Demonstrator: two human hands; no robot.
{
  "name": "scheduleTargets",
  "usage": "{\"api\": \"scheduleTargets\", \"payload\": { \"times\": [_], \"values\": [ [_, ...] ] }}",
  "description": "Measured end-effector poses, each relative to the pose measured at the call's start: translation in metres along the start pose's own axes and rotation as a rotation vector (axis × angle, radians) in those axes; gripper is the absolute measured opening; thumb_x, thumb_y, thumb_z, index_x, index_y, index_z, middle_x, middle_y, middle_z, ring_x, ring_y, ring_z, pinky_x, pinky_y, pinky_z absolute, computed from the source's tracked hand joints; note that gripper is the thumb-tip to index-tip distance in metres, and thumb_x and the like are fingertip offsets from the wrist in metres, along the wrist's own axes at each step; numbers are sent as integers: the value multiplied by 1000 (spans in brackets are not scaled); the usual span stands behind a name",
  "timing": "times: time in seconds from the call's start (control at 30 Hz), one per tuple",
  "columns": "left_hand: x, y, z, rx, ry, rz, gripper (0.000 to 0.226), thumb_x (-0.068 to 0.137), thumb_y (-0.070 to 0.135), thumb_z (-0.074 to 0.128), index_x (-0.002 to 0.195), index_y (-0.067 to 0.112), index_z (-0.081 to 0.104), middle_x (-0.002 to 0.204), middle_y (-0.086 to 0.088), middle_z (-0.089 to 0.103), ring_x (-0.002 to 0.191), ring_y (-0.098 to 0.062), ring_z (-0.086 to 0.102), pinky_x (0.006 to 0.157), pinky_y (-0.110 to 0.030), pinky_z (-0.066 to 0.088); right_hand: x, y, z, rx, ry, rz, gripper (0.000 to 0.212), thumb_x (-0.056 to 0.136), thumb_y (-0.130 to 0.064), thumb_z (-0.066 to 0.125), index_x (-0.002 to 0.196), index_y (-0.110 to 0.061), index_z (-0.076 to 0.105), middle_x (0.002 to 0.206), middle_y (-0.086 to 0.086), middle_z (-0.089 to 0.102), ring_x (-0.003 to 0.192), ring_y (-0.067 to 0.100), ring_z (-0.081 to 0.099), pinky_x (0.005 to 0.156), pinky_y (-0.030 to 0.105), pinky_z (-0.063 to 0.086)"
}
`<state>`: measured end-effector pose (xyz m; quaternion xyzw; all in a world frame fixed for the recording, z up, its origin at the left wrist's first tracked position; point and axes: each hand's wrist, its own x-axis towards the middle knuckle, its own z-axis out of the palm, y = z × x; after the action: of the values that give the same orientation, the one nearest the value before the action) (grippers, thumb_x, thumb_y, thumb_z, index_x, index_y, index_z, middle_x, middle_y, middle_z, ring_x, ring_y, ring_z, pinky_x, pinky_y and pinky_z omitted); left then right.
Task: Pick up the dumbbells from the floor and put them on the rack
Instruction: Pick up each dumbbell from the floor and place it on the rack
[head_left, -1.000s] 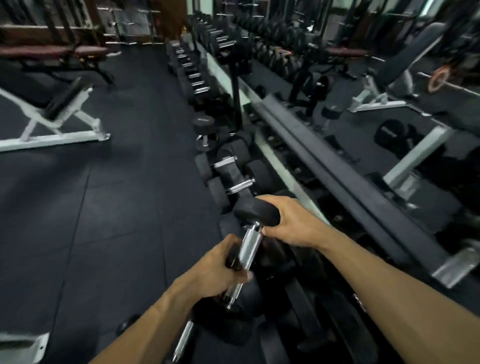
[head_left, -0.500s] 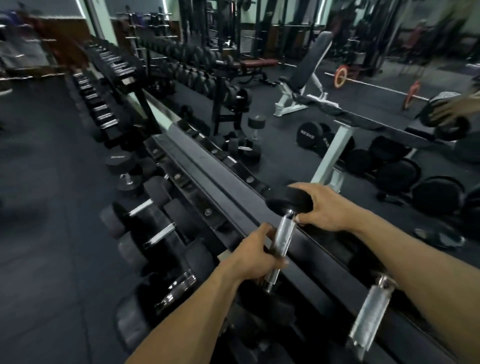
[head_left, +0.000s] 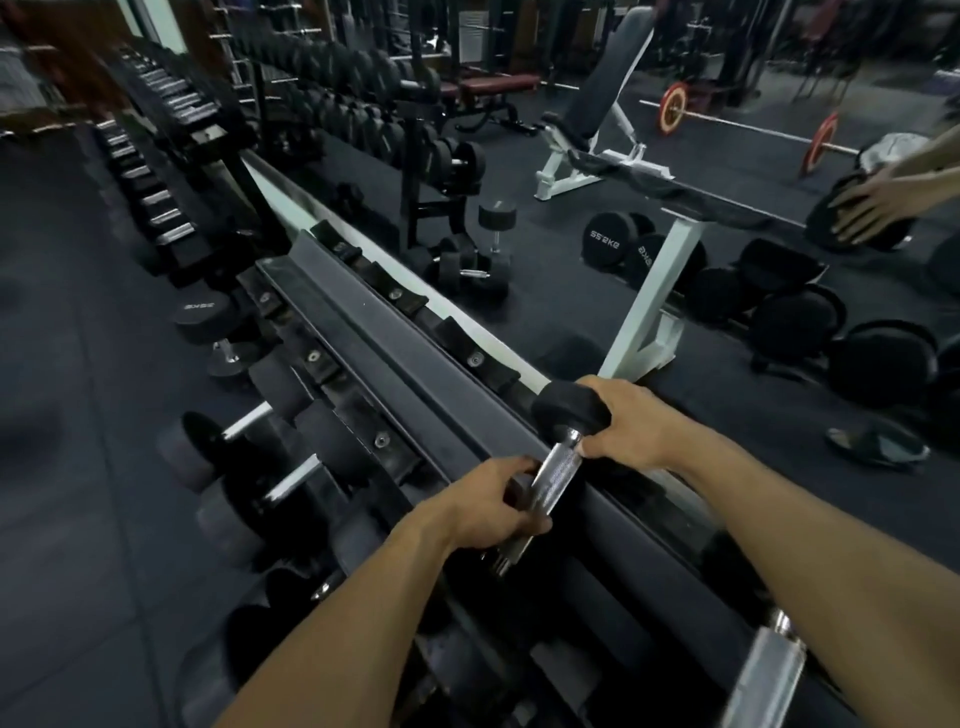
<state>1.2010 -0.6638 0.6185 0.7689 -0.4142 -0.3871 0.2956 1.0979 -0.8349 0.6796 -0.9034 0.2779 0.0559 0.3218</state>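
The left hand's fingers are curled round the knurled steel handle of the dumbbell, low on the bar, while the right hand's fingers wrap the underside of the far black head, with the palm and thumb cupped over its side. So both the left hand and the right hand grip one weight, slanted with the far head up and the near head hidden beneath the left wrist. Compared with a second ago, when the same two-handed hold hung low beside the bottom row of racked dumbbells near the floor, the dumbbell has been carried up and across: half a second back it reached the top tier, and now its far head sits over the rear edge of the rack, on or just above the long top rail; I cannot tell whether it touches. That suggests the lift is done and only the setting-down remains. The grip itself has not changed. The next move probably calls for levelling the bar and lowering both heads into the saddles before letting go; released while tilted, it could roll toward the front edge.
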Motion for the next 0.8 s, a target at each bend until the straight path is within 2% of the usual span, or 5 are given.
{"api": "scheduleTargets", "payload": {
  "times": [0.2,0.33,0.47,0.6,0.8],
  "values": [
    [-12,0,0,104,72,5,43,79,41,76,117,29,61,98,9,65,90,-9,62,87,-32,52,0,-4,0,-32,7,18,50,79,-10,76,122,-26,54,100,-1,65,96,20,64,88,33,52],
    [-29,-2,-1,147,129,13,34,84,47,69,112,29,64,105,11,68,96,-9,63,91,-33,52,-2,-9,-4,-149,-11,10,72,79,-20,76,141,-27,39,103,1,65,94,21,64,89,37,54],
    [-58,-9,-14,138,197,-13,43,86,49,65,123,27,60,114,10,65,102,-7,60,92,-26,49,-1,-35,-4,-375,16,-42,83,81,-38,69,151,-24,26,124,8,57,116,30,55,103,48,44],
    [-105,-34,-33,157,292,-82,41,86,50,65,122,32,58,109,13,62,101,-6,59,92,-24,47,-4,-90,22,-583,-15,-195,69,87,-45,60,147,-26,33,138,9,47,134,32,38,115,63,20],
    [-199,-84,-45,196,402,-244,59,89,45,62,142,28,42,130,2,54,122,-15,53,101,-30,43,-17,-177,105,-603,-153,-448,67,89,-45,58,148,-25,33,145,7,43,140,29,32,117,54,21]
  ]
}}
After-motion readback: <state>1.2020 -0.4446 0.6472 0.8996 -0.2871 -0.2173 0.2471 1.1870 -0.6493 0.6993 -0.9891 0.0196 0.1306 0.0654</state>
